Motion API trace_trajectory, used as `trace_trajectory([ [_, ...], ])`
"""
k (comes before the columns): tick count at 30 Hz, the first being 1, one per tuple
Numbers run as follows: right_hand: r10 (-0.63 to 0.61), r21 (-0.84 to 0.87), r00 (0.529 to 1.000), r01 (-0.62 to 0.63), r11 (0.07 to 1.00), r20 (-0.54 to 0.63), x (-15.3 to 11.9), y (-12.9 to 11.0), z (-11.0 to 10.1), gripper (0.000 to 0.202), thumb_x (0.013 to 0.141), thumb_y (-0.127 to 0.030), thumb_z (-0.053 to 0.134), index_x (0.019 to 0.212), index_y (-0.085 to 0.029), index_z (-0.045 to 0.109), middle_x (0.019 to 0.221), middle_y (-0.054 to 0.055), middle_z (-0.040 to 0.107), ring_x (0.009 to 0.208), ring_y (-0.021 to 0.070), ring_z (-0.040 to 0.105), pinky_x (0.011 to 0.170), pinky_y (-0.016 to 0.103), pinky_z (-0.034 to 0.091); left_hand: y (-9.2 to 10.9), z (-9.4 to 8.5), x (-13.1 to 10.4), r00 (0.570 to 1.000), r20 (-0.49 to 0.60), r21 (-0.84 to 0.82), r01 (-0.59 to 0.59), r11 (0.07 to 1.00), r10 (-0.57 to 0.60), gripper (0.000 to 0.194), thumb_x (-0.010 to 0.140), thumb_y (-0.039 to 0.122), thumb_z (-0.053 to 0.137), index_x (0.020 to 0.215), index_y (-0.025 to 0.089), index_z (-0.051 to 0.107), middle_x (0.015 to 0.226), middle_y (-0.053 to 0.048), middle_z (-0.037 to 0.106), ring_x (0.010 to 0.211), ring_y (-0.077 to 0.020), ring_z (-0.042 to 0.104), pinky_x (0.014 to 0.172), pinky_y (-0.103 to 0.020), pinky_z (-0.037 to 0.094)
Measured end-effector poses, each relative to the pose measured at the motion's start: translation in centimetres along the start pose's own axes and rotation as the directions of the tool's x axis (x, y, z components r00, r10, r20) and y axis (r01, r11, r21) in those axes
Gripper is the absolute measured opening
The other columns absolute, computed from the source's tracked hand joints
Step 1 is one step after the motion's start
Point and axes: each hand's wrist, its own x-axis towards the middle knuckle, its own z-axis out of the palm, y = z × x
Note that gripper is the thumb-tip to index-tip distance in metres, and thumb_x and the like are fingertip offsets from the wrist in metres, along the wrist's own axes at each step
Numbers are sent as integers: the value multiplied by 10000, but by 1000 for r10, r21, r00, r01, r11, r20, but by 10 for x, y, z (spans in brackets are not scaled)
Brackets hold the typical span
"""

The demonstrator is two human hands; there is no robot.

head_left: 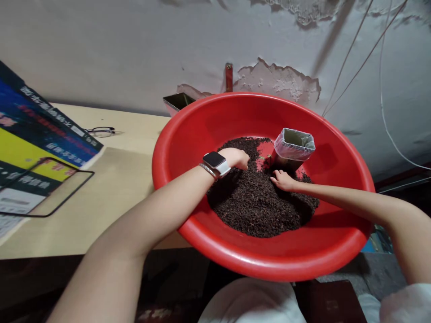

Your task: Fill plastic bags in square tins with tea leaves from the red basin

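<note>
A wide red plastic basin (276, 264) holds a heap of dark, dry loose leaves (259, 202) that look like tea. My left hand (238, 158), with a watch (214, 160) on its wrist, is curled over the far left side of the heap; what its fingers hold, if anything, is hidden. An open rectangular tin (286, 162) lined with a clear plastic bag (292, 153) stands among the leaves. Just in front of the tin's base, my right hand (283, 180) rests on the leaves with its fingers apart.
On the left, a pale wooden table (124, 179) bears eyeglasses (102, 131) and a printed box (40, 157) with a black wire frame (72, 197). Behind the basin, another open tin (178, 102) is partly hidden. The wall (134, 49) has peeling paint and hanging cords (362, 60).
</note>
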Motion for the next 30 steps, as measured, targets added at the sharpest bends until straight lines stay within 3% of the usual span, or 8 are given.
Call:
trace_trajectory([
  [3, 54, 59, 998, -52, 997, -34, 8, 6, 5, 483, 950, -395, 383, 1280, -62, 498, 1315, 262, 498, 1259, 373, 443, 1029, 504, 341, 5, -1, -1, 998, -29, -21, -62, 998, 62, 550, 846, 351, 534, 1388, 256, 505, 1355, -101, 568, 1180, -277, 565, 940, -314, 440],
  [9, -7, 244, 1000, 9, 970, -8, 27, -11, 14, 389, 963, -362, 331, 1232, -220, 575, 1272, 84, 609, 1128, 216, 579, 985, 349, 431, 8, -1, -1, 998, -34, 11, -60, 998, 61, 543, 856, 355, 514, 1388, 247, 506, 1345, -102, 576, 1174, -267, 567, 936, -302, 440],
  [13, -48, 298, 997, 31, 954, 52, 27, -21, 10, 528, 917, -549, 416, 1294, -208, 558, 1374, 96, 542, 1241, 266, 518, 1048, 390, 393, 6, -1, -1, 998, -27, -30, -59, 998, 59, 547, 832, 341, 555, 1370, 252, 528, 1350, -103, 573, 1172, -277, 572, 940, -309, 443],
  [19, -97, 411, 961, -19, 912, 260, -9, -31, -17, 894, 733, -746, 554, 1421, -186, 440, 1514, 111, 358, 1374, 318, 360, 1131, 465, 300, 5, 0, -1, 997, -54, -54, -55, 997, 52, 545, 814, 332, 570, 1353, 251, 548, 1327, -110, 588, 1152, -289, 582, 933, -338, 458],
  [22, -185, 439, 935, 35, 898, 302, -21, -32, -19, 1020, 603, -680, 725, 1448, -216, 388, 1467, 101, 434, 1330, 298, 426, 1108, 433, 353, 6, 1, 1, 997, -36, -20, -63, 998, 62, 533, 820, 348, 561, 1349, 283, 548, 1314, -83, 603, 1143, -264, 589, 917, -305, 463],
  [24, -253, 449, 929, 111, 887, 270, -24, -30, -14, 1035, 560, -577, 802, 1439, -220, 389, 1398, 88, 515, 1268, 275, 494, 1078, 399, 393, 7, 2, 2, 998, -24, 9, -66, 998, 66, 522, 839, 360, 540, 1353, 274, 544, 1315, -87, 603, 1141, -261, 591, 907, -299, 466],
  [30, -258, 309, 964, 224, 924, 71, -23, -29, -1, 761, 651, -399, 785, 1331, -181, 521, 1228, 89, 638, 1147, 267, 584, 1015, 384, 430, 6, 4, 6, 998, -15, -14, -68, 998, 68, 528, 839, 343, 551, 1359, 255, 540, 1336, -109, 582, 1173, -282, 573, 932, -320, 452],
])
